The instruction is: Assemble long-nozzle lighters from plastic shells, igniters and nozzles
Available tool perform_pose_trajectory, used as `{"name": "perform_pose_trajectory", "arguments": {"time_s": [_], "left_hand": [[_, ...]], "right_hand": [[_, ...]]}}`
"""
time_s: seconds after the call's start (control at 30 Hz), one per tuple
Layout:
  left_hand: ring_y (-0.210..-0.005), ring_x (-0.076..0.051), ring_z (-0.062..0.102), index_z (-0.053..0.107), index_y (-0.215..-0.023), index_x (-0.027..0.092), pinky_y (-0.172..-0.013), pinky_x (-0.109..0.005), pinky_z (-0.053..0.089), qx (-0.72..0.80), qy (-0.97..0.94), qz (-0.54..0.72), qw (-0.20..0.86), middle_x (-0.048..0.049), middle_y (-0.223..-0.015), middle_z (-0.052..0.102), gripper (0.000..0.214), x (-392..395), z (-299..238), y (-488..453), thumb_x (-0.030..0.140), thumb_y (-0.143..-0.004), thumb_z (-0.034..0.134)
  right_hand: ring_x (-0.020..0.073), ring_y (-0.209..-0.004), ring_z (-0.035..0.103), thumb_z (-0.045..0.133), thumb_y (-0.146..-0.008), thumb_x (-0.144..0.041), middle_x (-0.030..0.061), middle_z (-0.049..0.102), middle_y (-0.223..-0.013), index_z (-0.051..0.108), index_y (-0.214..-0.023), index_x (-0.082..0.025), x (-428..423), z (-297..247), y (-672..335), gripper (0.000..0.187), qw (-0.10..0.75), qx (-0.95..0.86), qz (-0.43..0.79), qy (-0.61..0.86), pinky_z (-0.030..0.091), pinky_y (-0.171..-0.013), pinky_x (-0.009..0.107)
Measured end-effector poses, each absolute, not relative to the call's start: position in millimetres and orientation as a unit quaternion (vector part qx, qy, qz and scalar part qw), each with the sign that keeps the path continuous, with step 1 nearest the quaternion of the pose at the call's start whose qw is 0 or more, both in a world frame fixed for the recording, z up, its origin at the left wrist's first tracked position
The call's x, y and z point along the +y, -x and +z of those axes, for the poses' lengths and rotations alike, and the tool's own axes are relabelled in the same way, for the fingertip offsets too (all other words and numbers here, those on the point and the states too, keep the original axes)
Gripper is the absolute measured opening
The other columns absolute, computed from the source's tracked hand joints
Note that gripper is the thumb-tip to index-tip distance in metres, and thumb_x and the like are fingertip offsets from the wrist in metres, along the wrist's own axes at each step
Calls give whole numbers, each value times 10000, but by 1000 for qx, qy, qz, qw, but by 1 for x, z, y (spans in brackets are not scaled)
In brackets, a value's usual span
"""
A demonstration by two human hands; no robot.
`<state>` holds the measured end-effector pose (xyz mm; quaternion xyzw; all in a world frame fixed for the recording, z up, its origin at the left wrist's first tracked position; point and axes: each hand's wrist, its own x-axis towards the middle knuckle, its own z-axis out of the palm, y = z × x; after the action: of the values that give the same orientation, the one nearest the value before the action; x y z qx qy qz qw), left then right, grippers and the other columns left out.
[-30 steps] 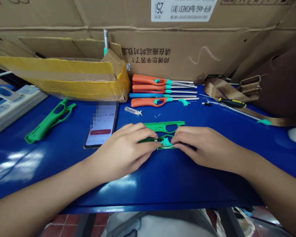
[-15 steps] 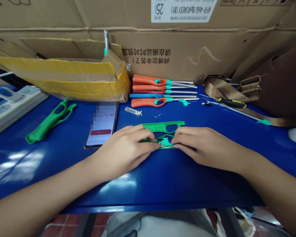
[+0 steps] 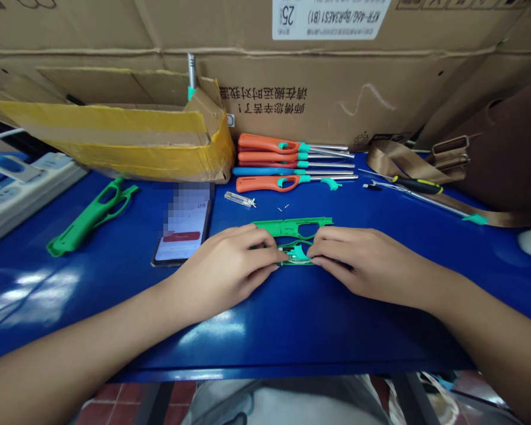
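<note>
Between my hands lies an opened green lighter casing half (image 3: 287,260), with a teal trigger (image 3: 300,254) and thin wires inside it. My left hand (image 3: 243,257) is closed at its left end, the thumb and fingers pinching at the inner parts. At the right end, my right hand (image 3: 349,254) grips the casing, fingertips close to the trigger. Just behind it rests a second green casing half (image 3: 283,228) with a finger opening, partly covered by my left fingers. What exactly sits under the fingertips is hidden.
Several orange and blue lighters (image 3: 269,184) are stacked behind. A clear fuel tank (image 3: 239,199), a phone (image 3: 181,230) and another green casing (image 3: 86,221) lie leftward, near a yellow-taped box (image 3: 159,153) and power strip (image 3: 30,183). Rightward are a screwdriver (image 3: 418,185) and metal rod (image 3: 442,203).
My left thumb and fingertips have shifted slightly within the casing, around the inner parts. My right hand stays in nearly the same place.
</note>
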<state>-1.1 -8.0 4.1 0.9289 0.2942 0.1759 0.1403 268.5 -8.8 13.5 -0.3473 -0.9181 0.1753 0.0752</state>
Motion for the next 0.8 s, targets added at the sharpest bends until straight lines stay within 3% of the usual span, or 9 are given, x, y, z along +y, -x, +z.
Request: {"name": "perform_pose_trajectory", "arguments": {"time_s": [0.17,0.4,0.8], "left_hand": [[-957,-203,649,722,-1101,176,-880,-355,531,310,-921,183,145,-47,-1037,726,163,-4,9,4,228,-986,618],[-873,-204,648,784,-1001,217,-818,-357,525,321,-928,158,103,-34,-937,736,128,4,16,13,268,-953,676],[-835,-175,707,812,-961,218,-804,-315,555,366,-880,198,228,-15,-903,773,97,7,11,11,212,-869,783]], "right_hand": [[183,-896,646,484,-1038,-228,43,679,-1019,678,-1034,-212,-9,13,-269,194,84,-917,178,348,483,-774,316],[173,-872,641,515,-1014,-222,34,679,-1003,678,-1009,-211,-4,11,-271,164,103,-911,184,355,468,-746,304],[173,-856,670,551,-988,-210,45,710,-1000,714,-982,-219,-4,11,-271,164,111,-903,197,366,491,-759,296]]}}
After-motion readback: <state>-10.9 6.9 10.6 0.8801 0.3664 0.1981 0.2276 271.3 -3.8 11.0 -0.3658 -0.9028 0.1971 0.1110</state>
